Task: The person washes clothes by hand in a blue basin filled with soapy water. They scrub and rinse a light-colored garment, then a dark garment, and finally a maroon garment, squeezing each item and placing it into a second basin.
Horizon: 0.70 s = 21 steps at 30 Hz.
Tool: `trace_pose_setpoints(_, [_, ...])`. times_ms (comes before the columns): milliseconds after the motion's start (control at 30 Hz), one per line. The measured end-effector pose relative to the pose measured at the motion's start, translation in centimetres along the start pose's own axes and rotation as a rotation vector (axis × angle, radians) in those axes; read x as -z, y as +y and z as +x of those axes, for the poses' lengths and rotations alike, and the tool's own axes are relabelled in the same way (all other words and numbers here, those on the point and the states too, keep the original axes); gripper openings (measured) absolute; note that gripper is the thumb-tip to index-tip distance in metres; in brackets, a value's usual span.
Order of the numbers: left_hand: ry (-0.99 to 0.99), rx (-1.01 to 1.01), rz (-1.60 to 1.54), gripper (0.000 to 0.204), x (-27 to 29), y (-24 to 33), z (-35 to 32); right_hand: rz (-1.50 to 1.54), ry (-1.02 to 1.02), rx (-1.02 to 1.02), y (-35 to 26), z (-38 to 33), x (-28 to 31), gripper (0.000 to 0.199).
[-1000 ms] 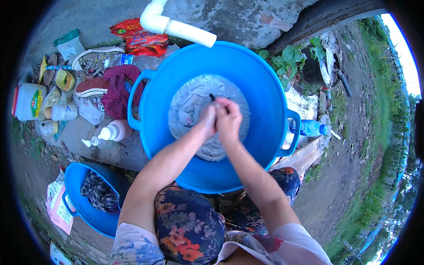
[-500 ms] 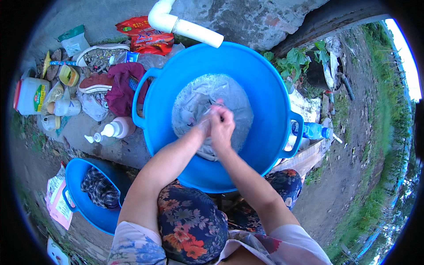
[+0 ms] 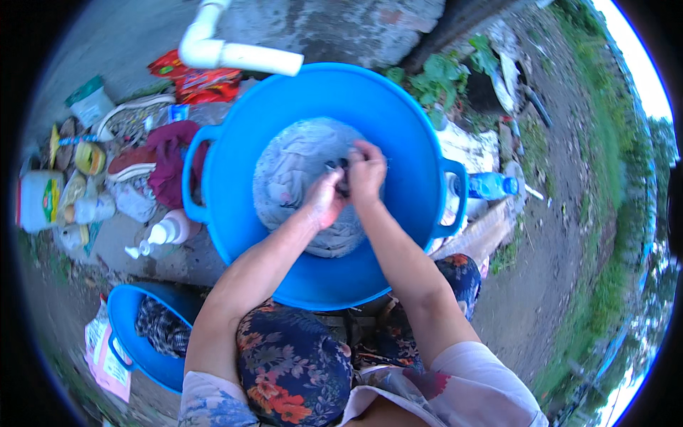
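Pressed together half a second ago, the left hand [image 3: 325, 199] and right hand [image 3: 367, 173] now sit slightly apart, with more of a small dark bundle [image 3: 343, 183] showing between them. Left fingers curl closed around it; right fingers are bent against its other side, though I cannot tell how firmly they grip. It looks nearly black and crumpled, its outline blurred. Beneath it, a grey-white cloth [image 3: 302, 153] lies in loose, swirling folds in sudsy water inside a big blue tub [image 3: 411, 178]. Beyond, a white pipe [image 3: 245, 57] ends near the far rim.
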State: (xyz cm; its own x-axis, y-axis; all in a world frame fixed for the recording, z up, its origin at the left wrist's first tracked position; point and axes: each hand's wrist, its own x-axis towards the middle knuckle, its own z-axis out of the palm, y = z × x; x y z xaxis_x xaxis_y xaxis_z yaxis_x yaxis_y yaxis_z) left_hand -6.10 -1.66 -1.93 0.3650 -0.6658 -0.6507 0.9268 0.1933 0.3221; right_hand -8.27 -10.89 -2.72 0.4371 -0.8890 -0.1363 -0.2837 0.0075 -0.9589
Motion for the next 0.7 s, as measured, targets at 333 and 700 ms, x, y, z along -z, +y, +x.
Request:
trace_pose_setpoints(333, [0.017,0.040,0.069,0.042,2.3,-0.4,1.4,-0.400,0.137,-0.170,4.2,0.1,-0.2,0.033])
trace_pose_setpoints(700, [-0.173,0.069,-0.010,0.041,0.5,-0.5,0.1,-0.143,0.132,0.009,1.2,0.5,0.4,0.020])
